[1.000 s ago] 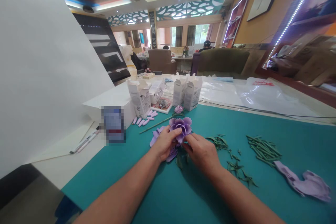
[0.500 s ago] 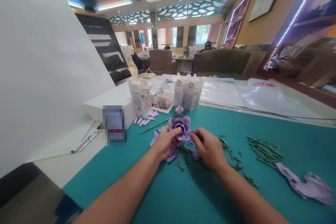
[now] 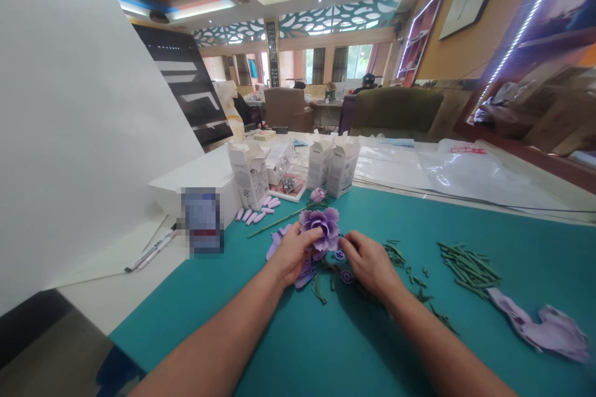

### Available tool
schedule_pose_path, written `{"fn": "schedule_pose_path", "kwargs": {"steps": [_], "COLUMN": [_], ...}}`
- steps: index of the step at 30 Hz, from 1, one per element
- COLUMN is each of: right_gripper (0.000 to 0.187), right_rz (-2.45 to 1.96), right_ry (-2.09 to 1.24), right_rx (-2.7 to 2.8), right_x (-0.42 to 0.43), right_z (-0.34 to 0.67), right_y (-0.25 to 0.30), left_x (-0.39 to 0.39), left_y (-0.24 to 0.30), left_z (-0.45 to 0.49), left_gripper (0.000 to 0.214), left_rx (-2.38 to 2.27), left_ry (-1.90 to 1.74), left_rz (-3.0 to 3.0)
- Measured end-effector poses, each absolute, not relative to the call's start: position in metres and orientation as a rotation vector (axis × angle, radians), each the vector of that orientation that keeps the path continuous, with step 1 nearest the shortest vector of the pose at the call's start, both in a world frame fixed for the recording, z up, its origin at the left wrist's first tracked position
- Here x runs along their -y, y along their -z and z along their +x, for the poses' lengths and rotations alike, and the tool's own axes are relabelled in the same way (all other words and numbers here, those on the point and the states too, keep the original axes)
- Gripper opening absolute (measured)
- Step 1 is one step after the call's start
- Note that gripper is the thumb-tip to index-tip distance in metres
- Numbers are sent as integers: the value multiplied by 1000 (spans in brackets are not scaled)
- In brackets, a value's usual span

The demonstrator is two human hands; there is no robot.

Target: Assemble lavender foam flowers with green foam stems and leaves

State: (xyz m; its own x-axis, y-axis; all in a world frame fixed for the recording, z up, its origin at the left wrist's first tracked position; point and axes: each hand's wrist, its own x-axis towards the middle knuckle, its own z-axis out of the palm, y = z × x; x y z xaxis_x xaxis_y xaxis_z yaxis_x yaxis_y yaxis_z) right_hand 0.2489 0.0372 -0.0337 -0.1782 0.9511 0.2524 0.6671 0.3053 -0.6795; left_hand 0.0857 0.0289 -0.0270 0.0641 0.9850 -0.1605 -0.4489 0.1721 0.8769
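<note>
The left hand (image 3: 294,255) clamps its grip on a ruffled purple flower (image 3: 326,219) above a flat teal mat (image 3: 298,347). Just beside it, the right hand (image 3: 370,263) curls; whether pinched together or apart cannot be told.

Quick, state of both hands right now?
Left hand: closed, holding the purple, ruffle-edged, artificial-looking flower.
Right hand: closed beside the flower; whether it grips anything cannot be told.
</note>
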Motion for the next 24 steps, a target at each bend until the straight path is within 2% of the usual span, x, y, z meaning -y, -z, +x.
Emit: {"fn": "schedule_pose_path", "kwargs": {"steps": [3,7,17,24], "right_gripper": [31,40,35,43], "right_rz": [-1364,-1187,-1105,-1196], "right_ry": [-614,-798,-867,-927], "right_rx": [1786,1614,1573,1428], "right_x": [-43,-48,-46,-42], "right_z": [255,258,255,253], "right_y": [33,33,35,26], "left_x": [-28,-26,-24,-32], "left_y": [26,26,26,25], "left_z": [86,88,88,81], "left_gripper": [46,49,50,35], "left_rx": [-934,-912,-908,-835], "left_ry": [-1201,-1127,-1104,-1167], "left_rz": [790,853,868,642]}}
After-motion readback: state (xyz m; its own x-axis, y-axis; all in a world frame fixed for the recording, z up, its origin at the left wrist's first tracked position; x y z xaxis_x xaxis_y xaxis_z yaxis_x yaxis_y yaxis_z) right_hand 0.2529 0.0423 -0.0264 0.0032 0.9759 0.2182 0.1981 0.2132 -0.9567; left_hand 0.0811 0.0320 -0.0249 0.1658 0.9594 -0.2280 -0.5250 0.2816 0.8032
